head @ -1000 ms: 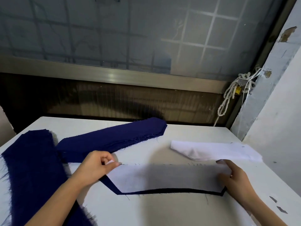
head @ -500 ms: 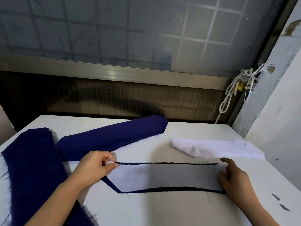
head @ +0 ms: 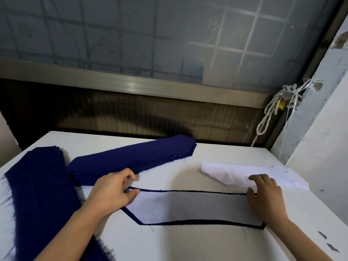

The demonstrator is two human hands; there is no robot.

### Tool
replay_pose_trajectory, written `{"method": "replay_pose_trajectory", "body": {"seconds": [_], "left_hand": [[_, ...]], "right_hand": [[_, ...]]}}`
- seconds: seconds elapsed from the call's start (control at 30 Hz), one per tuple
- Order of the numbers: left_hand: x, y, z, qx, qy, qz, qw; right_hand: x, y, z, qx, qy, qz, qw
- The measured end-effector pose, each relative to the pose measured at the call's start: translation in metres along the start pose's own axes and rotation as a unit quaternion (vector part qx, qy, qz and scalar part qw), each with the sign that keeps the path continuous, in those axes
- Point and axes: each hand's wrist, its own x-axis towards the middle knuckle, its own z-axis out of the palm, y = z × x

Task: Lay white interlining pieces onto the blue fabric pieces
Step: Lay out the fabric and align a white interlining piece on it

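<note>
A white interlining piece (head: pixel 188 206) lies on a blue fabric piece (head: pixel 197 221), whose dark edge shows as a thin border along the far, near and left sides. My left hand (head: pixel 113 191) is at the left end with its fingers curled, pinching the tip of the interlining there. My right hand (head: pixel 263 196) lies flat on the right end, fingers spread, fingertips reaching the stack of white interlining pieces (head: pixel 286 176) just beyond. A stack of blue fabric pieces (head: pixel 135 157) lies diagonally behind my left hand.
A long pile of frayed blue fabric (head: pixel 37 194) runs down the left side of the white table (head: pixel 188 245). Small dark scraps (head: pixel 323 234) lie near the right edge. A wall stands at the right, a window and a hanging rope (head: pixel 271 113) behind.
The interlining has slid towards me, so the blue border now shows along the far side. My right hand moved up the right end and flattened. My left hand stays at the left tip.
</note>
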Motion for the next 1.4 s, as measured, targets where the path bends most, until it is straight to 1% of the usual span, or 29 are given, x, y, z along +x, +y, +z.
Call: {"method": "replay_pose_trajectory", "body": {"seconds": [0.1,0.17,0.23,0.3,0.33,0.37,0.43,0.5,0.67,0.73,0.8,0.93,1.03,1.13,1.23,1.4], "left_hand": [[0.0,-0.001,0.0,-0.013,-0.009,-0.011,1.0],[0.0,-0.002,0.001,-0.025,-0.016,-0.02,0.999],[0.0,-0.003,0.002,-0.035,-0.022,-0.02,0.999],[0.0,-0.003,0.003,-0.044,-0.021,-0.015,0.999],[0.0,-0.004,0.003,-0.048,-0.018,-0.015,0.999],[0.001,-0.004,0.003,-0.05,-0.017,-0.015,0.998],[0.002,-0.005,0.004,-0.054,-0.016,-0.015,0.998],[0.002,-0.005,0.005,-0.064,-0.015,-0.014,0.998],[0.002,-0.005,0.006,-0.077,-0.015,-0.011,0.997],[0.002,-0.004,0.006,-0.079,-0.014,-0.01,0.997],[0.002,-0.004,0.006,-0.081,-0.012,-0.009,0.997],[0.002,-0.003,0.006,-0.089,-0.016,-0.012,0.996],[0.002,-0.002,0.006,-0.101,-0.017,-0.016,0.995],[0.001,-0.002,0.006,-0.136,-0.023,-0.029,0.99],[0.001,-0.001,0.006,-0.181,-0.028,-0.037,0.982],[0.001,-0.001,0.004,-0.198,-0.015,-0.029,0.98]], "right_hand": [[0.031,-0.024,0.007,0.082,-0.048,-0.035,0.995],[0.05,-0.041,0.013,0.097,-0.081,-0.062,0.99],[0.062,-0.054,0.018,0.08,-0.12,-0.102,0.984],[0.069,-0.063,0.021,0.026,-0.174,-0.127,0.976],[0.072,-0.068,0.022,0.001,-0.198,-0.124,0.972],[0.076,-0.072,0.02,-0.013,-0.221,-0.102,0.97],[0.08,-0.079,0.017,-0.017,-0.261,-0.073,0.962],[0.08,-0.082,0.017,-0.035,-0.276,-0.09,0.956],[0.076,-0.071,0.02,-0.023,-0.193,-0.09,0.977],[0.077,-0.066,0.02,0.007,-0.173,-0.061,0.983],[0.079,-0.06,0.018,0.068,-0.158,-0.022,0.985],[0.078,-0.05,0.009,0.198,-0.138,0.055,0.969],[0.078,-0.049,-0.002,0.271,-0.124,0.076,0.952],[0.079,-0.056,-0.015,0.317,-0.106,0.081,0.939],[0.08,-0.071,-0.029,0.348,-0.105,0.072,0.929],[0.061,-0.124,-0.045,0.356,-0.141,0.001,0.924]]}}
